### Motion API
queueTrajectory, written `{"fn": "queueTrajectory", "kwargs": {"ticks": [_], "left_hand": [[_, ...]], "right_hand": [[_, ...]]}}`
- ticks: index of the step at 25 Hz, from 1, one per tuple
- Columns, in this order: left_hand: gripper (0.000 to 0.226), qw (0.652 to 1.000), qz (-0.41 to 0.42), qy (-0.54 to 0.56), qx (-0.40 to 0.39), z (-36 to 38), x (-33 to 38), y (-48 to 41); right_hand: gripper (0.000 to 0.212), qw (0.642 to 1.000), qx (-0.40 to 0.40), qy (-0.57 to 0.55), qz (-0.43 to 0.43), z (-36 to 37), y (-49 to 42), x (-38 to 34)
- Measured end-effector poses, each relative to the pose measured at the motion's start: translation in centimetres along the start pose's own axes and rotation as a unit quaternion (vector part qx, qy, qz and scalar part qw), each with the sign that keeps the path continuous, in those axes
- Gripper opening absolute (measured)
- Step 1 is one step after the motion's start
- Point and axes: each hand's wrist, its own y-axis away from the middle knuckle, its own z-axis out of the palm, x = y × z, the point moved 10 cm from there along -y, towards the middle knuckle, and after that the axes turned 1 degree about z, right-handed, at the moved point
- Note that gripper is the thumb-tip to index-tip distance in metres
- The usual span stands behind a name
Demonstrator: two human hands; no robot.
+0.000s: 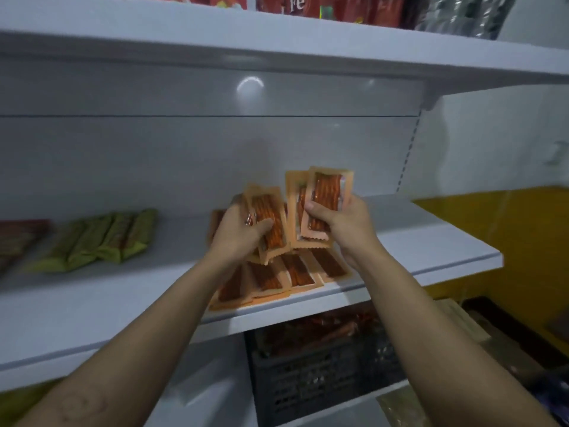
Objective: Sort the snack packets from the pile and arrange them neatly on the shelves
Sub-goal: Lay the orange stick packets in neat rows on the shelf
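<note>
Left hand (237, 232) clamps one packet (271, 223), right hand (341, 226) grips a pair (326, 192). Row (292, 272) at 6 o'clock hugs shelf (431, 241) lip; a forearm could sweep it off.

- Dim, cool indoor light; one small round glare spot shines on the white back panel (215, 143).
- Soft blur throughout, heaviest on the green packets (101, 238) at left.
- The shelf (431, 241) edges bow with wide-angle distortion.
- The crate (308, 374) below sits in deep shadow.
</note>
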Motion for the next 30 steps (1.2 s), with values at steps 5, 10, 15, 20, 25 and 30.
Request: {"fn": "queueTrajectory", "kwargs": {"ticks": [5, 10, 15, 20, 25, 30], "left_hand": [[0.024, 0.999, 0.001, 0.045, 0.017, -1.7, 0.5, -2.2], [0.015, 0.997, 0.045, 0.058, 0.018, -1.9, 0.4, -4.2], [0.053, 0.995, 0.005, 0.089, -0.035, -0.5, -3.3, -6.4], [0.054, 0.983, -0.099, 0.110, -0.112, 1.9, -7.9, -6.0], [0.019, 0.987, -0.089, 0.131, 0.000, 0.1, -7.3, -5.0], [0.027, 0.980, -0.136, 0.138, 0.051, -1.2, -7.5, -3.5]], "right_hand": [[0.019, 0.998, -0.047, 0.011, -0.044, 4.8, -4.5, -0.2], [0.016, 0.998, -0.043, 0.047, -0.008, 7.8, -6.6, 1.4], [0.019, 0.996, -0.062, 0.039, 0.055, 8.7, -7.6, 4.1], [0.023, 0.986, -0.024, 0.019, 0.166, 3.4, -6.6, 8.1], [0.015, 0.982, -0.119, 0.091, 0.113, 2.3, -4.5, 8.4], [0.039, 0.924, -0.264, 0.258, 0.101, 3.8, -3.0, 9.2]]}}
